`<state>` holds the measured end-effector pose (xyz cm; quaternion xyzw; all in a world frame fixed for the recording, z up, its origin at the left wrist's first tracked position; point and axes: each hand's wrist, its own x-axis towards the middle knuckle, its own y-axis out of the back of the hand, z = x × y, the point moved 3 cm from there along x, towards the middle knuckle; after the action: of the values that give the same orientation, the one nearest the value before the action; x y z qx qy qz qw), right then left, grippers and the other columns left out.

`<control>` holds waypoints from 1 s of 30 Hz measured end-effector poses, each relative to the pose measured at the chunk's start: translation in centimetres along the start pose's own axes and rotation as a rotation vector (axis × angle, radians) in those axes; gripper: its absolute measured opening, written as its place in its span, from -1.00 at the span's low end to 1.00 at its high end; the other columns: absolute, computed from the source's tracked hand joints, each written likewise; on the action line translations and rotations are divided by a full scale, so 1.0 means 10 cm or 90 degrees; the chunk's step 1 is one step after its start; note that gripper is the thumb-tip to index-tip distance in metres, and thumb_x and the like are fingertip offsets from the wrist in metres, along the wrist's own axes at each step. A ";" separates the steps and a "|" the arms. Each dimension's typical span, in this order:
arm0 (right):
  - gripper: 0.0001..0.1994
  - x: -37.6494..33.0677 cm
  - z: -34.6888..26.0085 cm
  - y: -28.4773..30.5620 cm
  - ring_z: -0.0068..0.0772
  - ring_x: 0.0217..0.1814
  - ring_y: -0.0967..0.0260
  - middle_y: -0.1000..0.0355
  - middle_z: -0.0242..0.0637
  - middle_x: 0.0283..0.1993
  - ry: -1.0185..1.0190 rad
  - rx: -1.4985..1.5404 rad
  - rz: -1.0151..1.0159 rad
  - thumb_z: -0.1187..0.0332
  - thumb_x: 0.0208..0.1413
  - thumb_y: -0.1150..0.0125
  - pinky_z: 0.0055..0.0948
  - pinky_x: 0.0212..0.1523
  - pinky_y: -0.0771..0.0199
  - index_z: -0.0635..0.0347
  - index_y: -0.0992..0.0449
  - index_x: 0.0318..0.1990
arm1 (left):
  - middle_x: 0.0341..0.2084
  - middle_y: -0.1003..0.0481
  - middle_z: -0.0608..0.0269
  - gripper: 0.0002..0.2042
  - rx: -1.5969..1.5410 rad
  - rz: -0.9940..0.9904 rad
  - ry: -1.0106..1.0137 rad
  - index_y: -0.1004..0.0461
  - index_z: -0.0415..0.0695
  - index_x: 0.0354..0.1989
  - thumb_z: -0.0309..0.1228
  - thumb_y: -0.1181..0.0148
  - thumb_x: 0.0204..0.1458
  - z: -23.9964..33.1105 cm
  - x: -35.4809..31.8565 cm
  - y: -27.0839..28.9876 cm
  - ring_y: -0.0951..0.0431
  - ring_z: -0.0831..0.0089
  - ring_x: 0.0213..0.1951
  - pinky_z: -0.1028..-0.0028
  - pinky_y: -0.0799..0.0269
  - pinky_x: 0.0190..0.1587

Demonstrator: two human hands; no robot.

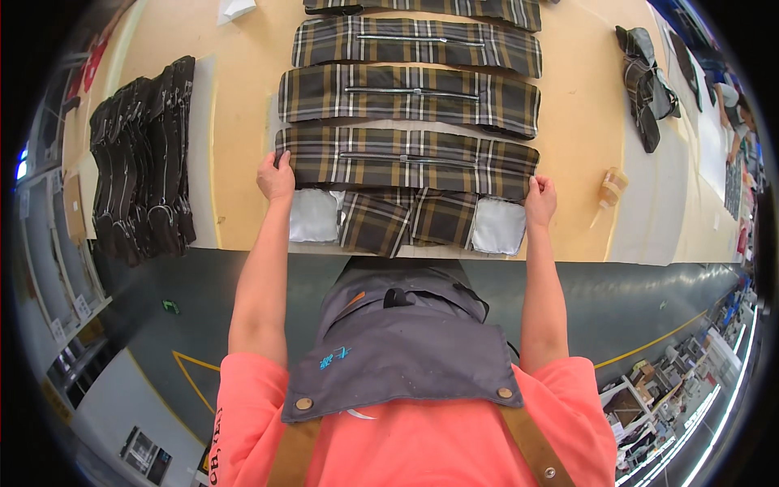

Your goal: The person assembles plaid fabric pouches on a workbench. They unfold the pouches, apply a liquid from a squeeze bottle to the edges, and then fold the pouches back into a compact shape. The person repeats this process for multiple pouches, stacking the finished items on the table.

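Note:
Stretched between my hands at the near side of the table is a plaid fabric panel [324,158] with a zipper [406,159] along its middle. My left hand [276,180] pinches its left end, and my right hand [541,201] pinches the right end. Beneath its near edge lie two folded plaid pieces [375,223], flanked by a silvery left pad [314,217] and a silvery right pad [499,226]. Farther off, a similar zippered panel [316,96] lies flat, with another panel [324,45] behind it.
Dark zippered pieces [142,170] lie heaped at the left of the wooden table [576,97]. On the right are a small amber squeeze bottle [613,187] and a dark plaid bundle [645,85]. The table's near edge runs just in front of my body. Another person [737,118] is at far right.

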<state>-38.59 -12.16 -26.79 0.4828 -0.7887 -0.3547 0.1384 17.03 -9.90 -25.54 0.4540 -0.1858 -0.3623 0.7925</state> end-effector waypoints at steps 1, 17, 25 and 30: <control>-0.83 -0.01 0.01 -0.01 -0.38 -0.31 -0.44 -0.50 -0.22 -0.35 -0.001 -0.017 0.005 0.34 0.11 -0.19 -0.41 -0.19 -0.43 0.28 -0.49 -0.27 | -0.43 -0.57 0.02 -0.74 0.007 0.001 -0.002 -0.55 -0.15 -0.37 -0.19 -0.27 -0.03 0.01 0.01 -0.01 -0.56 0.04 -0.34 0.20 -0.41 -0.28; -0.69 -1.37 -1.17 -0.30 -0.15 -0.14 -0.29 -0.35 -0.21 -0.19 0.418 -0.029 -0.240 0.30 -0.06 -0.33 -0.27 -0.15 -0.33 0.18 -0.42 -0.17 | -0.33 -0.48 0.15 -0.68 -0.219 -0.253 -0.391 -0.49 -0.17 -0.24 -0.29 -0.37 -0.13 0.81 -1.47 0.22 -0.46 0.22 -0.22 0.31 -0.36 -0.13; -0.70 -1.84 -1.17 -0.67 -0.18 -0.18 -0.28 -0.30 -0.25 -0.29 0.550 -0.184 -0.279 0.36 -0.16 -0.33 -0.29 -0.20 -0.35 0.13 -0.41 -0.23 | -0.37 -0.42 0.18 -0.66 -0.005 -0.284 -0.541 -0.45 -0.14 -0.14 -0.45 -0.25 -0.19 0.83 -2.06 -0.09 -0.40 0.20 -0.24 0.30 -0.36 -0.15; -0.83 -1.78 -1.07 -0.57 -0.16 -0.21 -0.34 -0.35 -0.20 -0.27 0.506 -0.068 -0.268 0.46 -0.03 -0.22 -0.33 -0.19 -0.38 0.20 -0.44 -0.25 | -0.43 -0.43 0.16 -0.73 -0.087 -0.267 -0.542 -0.48 -0.16 -0.19 -0.54 -0.15 -0.14 0.81 -1.98 -0.05 -0.44 0.19 -0.31 0.29 -0.38 -0.20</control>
<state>-20.01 -3.00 -20.96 0.7235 -0.5393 -0.2026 0.3802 -1.51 -0.08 -21.12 0.2400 -0.3741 -0.6795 0.5837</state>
